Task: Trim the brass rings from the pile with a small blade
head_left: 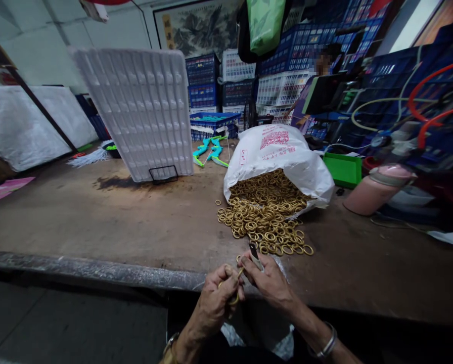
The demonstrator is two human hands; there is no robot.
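Note:
My left hand (217, 293) is closed on gold-coloured rings (234, 302), held just over the table's front edge. In my right hand (268, 280) is a small knife (255, 255) with a dark blade pointing up and away from me. The fingertips of both hands meet around a ring, and part of it is hidden by the fingers. Right beyond the hands lies a heap of gold rings (264, 222), spilling from the mouth of a white woven sack (287, 151) with red print.
A ribbed white plastic sheet (143, 111) stands upright in a black wire stand (164, 174). Blue-green toy bows (211, 151), a green tray (342, 169) and a pink bottle (380, 189) are on the table (97, 222). Behind are stacked crates (204, 76) and a person (306, 106).

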